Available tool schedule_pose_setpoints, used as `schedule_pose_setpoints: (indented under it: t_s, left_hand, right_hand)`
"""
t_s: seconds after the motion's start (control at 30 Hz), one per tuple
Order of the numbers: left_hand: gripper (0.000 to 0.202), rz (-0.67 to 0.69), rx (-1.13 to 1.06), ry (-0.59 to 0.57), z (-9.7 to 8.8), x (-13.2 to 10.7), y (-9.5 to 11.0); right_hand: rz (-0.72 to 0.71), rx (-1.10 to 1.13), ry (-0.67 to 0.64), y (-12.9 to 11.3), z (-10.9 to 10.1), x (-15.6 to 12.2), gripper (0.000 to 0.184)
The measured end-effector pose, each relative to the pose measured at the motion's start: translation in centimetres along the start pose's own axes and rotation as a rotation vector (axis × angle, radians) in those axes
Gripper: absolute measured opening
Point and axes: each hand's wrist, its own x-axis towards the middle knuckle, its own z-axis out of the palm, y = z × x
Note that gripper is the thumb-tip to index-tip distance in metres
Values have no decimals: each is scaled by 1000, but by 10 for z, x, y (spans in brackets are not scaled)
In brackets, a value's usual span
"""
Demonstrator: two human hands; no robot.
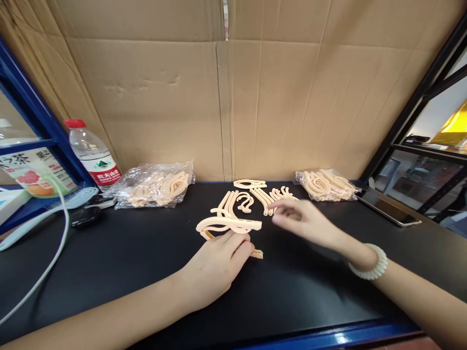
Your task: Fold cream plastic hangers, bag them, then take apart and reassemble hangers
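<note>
My left hand is closed around a peach-coloured plastic folding hanger, held just above the black tabletop. Part of the hanger is hidden behind my fingers. Slightly blurred, my right hand hovers at the near end of a row of loose hanger arms, its fingers bent and apart with nothing visible between them. Hanger hooks lie in the middle of the parts, and more hooks lie beyond my right hand. Another group of straight arms rests behind the held hanger.
A flat hanger piece lies near the cardboard wall. Clear bags of hanger parts stand left and right. A phone lies far right. Leftward are a water bottle, a hairbrush and a white cable.
</note>
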Motion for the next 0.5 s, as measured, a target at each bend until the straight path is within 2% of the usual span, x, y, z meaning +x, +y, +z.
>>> schedule_pose_setpoints:
  t_s: [0.07,0.1,0.17,0.2,0.3,0.43,0.5]
  left_hand:
    - [31,-11,-34,79,-2,2,2]
    - [29,-16,-53,109,-4,4,3]
    - [26,-18,-91,157,-8,7,5]
    - [25,-18,-102,171,-11,8,6]
    - [26,22,-70,227,-17,10,8]
    - [25,166,80,334,-25,4,4]
    - [35,84,117,432,-29,1,0]
  right_hand:
    - [-4,147,-220,-22,20,-9,43]
    - [-29,165,-271,-30,29,-13,41]
    - [-103,153,-296,-39,40,-19,25]
    - [-142,138,-285,-41,43,-21,17]
    - [-218,106,-212,-38,41,-23,22]
    - [-160,38,-36,-25,27,-17,21]
    - [-113,25,38,-19,20,-14,21]
